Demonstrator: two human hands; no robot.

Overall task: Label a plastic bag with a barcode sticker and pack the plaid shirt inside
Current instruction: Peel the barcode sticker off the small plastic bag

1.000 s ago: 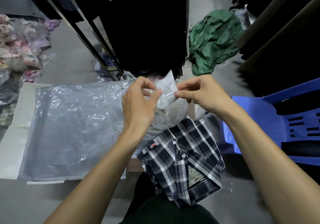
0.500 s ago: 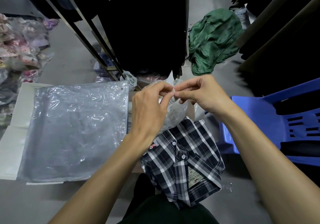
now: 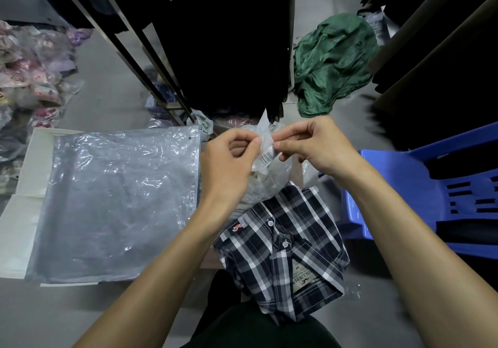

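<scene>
The left hand [image 3: 229, 164] and the right hand [image 3: 310, 145] meet above the far end of the plaid shirt [image 3: 283, 253], both curled into a pinch. Between them is a small white barcode sticker [image 3: 265, 156] with its backing strip rising above the fingertips; the left thumb and forefinger grip its left edge and the right thumb and forefinger grip its right edge, with the printed bars facing up just below the pinch. Whether the sticker has come free of the backing cannot be told.

The shirt lies folded, collar and size tag nearest the person, buttons running up its middle and a small red logo on its chest. Its far end touches a crumpled clear wrapper [image 3: 269, 186] that sits directly under the two hands. To the left of the shirt, just beside it, a large clear plastic bag [image 3: 116, 202] lies flat on a sheet of white board [image 3: 16, 226], empty and wrinkled, its opening edge turned toward the shirt. To the right of the shirt stands a blue plastic chair [image 3: 420, 194]. Beyond the shirt, past the hands, dark clothes hang from a metal rack [image 3: 126, 48], and farther off to the right of that a green cloth [image 3: 331, 61] lies bunched on the floor. Well to the left of the shirt, past the bag, a heap of bagged goods [image 3: 32, 78] in pink and purple sits on the grey floor.
</scene>
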